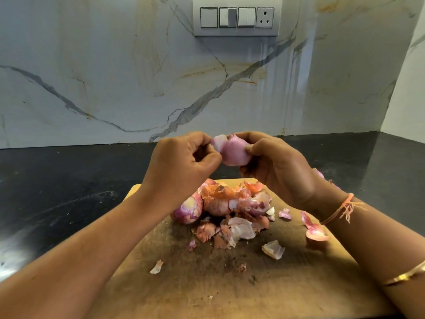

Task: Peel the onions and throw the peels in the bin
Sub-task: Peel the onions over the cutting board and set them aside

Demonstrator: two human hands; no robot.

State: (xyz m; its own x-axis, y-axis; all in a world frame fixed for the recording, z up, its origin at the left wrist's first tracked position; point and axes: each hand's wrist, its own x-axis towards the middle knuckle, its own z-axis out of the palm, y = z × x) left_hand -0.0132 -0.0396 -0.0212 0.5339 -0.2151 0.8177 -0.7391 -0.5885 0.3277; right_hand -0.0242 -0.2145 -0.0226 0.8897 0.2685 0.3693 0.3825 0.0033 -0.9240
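- My right hand point(273, 166) grips the pale onion point(235, 151), raised above the cutting board point(264, 284).
- My left hand point(181, 162) pinches a loose skin flap point(218, 142) on it.
- Peels point(232, 217) lie heaped on the board.

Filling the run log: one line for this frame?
step: peeling | right hand: holds onion | left hand: pulls peel | peels: on board

Cutting board point(230, 284) cut off at bottom edge. Right wrist hides something pink point(319, 173), possibly another onion. Left fingers point(202, 153) mostly curled from view.
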